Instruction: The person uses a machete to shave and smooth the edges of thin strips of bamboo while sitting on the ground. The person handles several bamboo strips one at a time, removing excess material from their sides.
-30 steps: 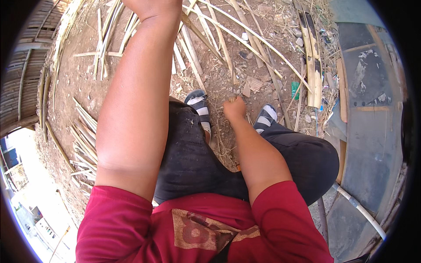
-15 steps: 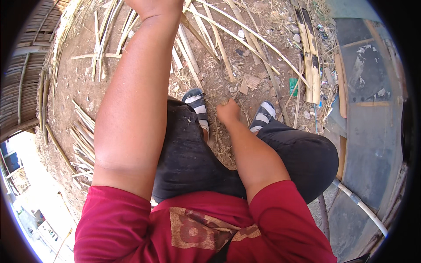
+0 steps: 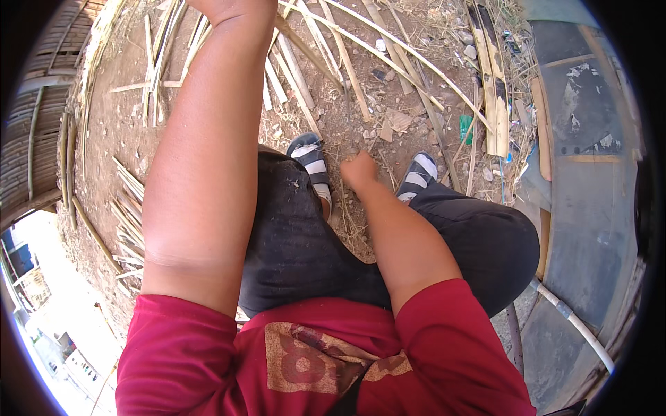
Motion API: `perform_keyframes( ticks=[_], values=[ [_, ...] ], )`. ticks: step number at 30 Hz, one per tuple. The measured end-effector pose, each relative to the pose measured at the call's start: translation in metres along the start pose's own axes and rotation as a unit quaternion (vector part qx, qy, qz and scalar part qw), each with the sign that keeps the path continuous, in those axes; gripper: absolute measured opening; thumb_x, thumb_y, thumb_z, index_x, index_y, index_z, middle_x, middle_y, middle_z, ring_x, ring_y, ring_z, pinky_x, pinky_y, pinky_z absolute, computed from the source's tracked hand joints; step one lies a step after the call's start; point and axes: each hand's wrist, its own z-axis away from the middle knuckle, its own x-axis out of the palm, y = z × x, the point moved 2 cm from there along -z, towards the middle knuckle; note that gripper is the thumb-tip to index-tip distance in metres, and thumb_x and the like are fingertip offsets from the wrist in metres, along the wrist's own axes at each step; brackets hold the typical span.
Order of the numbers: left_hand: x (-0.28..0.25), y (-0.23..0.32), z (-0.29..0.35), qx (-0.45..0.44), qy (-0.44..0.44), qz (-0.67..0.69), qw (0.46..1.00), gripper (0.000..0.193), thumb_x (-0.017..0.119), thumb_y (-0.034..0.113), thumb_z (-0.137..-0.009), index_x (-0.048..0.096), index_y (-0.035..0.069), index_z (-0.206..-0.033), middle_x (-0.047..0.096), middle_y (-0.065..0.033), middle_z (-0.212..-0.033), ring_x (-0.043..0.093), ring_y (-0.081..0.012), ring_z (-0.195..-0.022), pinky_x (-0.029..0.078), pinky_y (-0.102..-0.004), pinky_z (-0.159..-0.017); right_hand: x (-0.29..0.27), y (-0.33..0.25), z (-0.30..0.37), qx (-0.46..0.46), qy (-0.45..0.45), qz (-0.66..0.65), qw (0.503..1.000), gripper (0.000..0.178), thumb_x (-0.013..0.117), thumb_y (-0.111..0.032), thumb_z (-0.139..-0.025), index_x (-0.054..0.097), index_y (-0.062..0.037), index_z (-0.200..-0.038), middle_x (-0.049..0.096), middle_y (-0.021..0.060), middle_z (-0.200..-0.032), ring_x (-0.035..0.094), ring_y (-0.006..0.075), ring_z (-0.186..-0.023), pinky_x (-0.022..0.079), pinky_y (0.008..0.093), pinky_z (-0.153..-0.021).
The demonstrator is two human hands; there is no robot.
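Right, clock's centred on the right hand (image 3: 359,170): fingers curled into a fist, just above the ground between the sandals (image 3: 309,156), one at 9, one at 3; can't tell if it grips anything. Left hand (image 3: 225,5) sits out at 11, cut off by the top edge; fingers out of frame, so can't tell wide, narrow or loaded. Brown stick (image 3: 310,54) slants down beside that wrist, also 11; whether it's held doesn't show. Strips (image 3: 354,87) fan over the dirt at 12. Flat scraps (image 3: 397,120) at 1, green scrap (image 3: 465,130) at 2, broad slats (image 3: 494,104) past it, same bearing. Pile (image 3: 128,215) of narrow pieces at 9, dark panel (image 3: 586,208) far out at 3. Progress, my read: plenty of strips already separate and narrow; none near the fist looks sorted or bundled. Slats look wider, unsplit. Can't judge how much remains.
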Motion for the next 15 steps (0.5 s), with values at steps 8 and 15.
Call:
perform_keyframes(
  ticks=[8,15],
  values=[
    [-0.005,0.004,0.002,-0.012,-0.013,0.046,0.999,0.061,0.032,0.053,-0.111,0.057,0.002,-0.088,0.052,-0.0043,-0.08,0.048,-0.0172,-0.079,0.042,-0.0344,-0.077,-0.033,-0.04,0.011,-0.016,0.074,-0.184,0.98,0.043,0.069,-0.025,-0.08,0.063,0.0019,-0.113,0.071,0.0306,-0.105,0.068,0.0477,-0.104,0.053,0.0519,-0.092],
    [-0.004,0.009,0.002,-0.003,0.005,0.025,1.0,0.059,0.033,0.051,-0.111,0.058,0.003,-0.09,0.051,-0.0037,-0.078,0.047,-0.0168,-0.077,0.042,-0.0336,-0.075,-0.033,-0.035,0.023,-0.051,0.082,-0.114,0.989,0.04,0.07,-0.025,-0.081,0.063,0.001,-0.111,0.071,0.0306,-0.105,0.068,0.0468,-0.104,0.054,0.0511,-0.091]
  ],
)
